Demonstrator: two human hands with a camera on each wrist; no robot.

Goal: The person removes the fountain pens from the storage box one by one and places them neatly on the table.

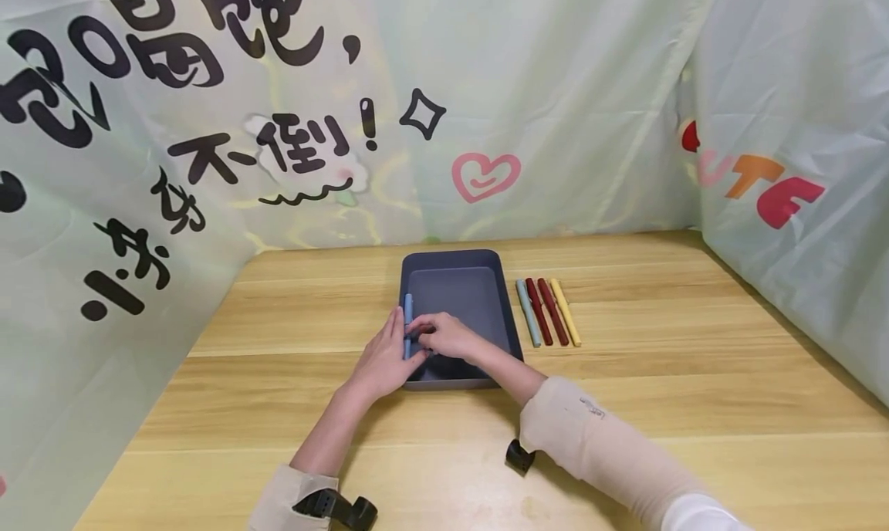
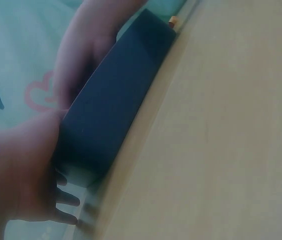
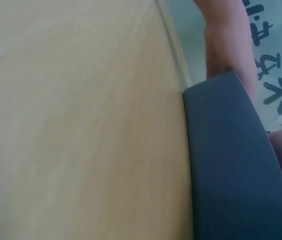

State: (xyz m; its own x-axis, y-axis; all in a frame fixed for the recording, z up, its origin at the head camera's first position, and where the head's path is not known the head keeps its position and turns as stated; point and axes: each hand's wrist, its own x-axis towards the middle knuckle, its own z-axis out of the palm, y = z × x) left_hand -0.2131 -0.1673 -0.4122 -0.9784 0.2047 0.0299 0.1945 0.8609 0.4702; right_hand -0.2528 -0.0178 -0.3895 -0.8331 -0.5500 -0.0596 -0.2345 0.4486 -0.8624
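A dark grey-blue rectangular tray (image 1: 454,384) lies on the wooden table. Along its left inner wall, a slim blue pen-like stick (image 1: 408,306) runs lengthwise. My left hand (image 1: 385,359) holds the tray's left wall near the front corner, fingers down the outside and thumb over the rim. Reaching in from the right, my right hand (image 1: 447,336) has bent fingers and pinches the blue stick around its middle. In the left wrist view, the left fingers (image 2: 67,199) show beyond the tray's corner. The tray's front wall (image 3: 235,165) hides the right fingertips in the right wrist view.
Right of the tray, a row of similar sticks lies side by side: a light blue stick (image 1: 528,312), two dark red sticks (image 1: 539,311) and a yellow stick (image 1: 566,312). A printed cloth (image 1: 556,91) hangs behind and beside the wooden table (image 1: 694,377).
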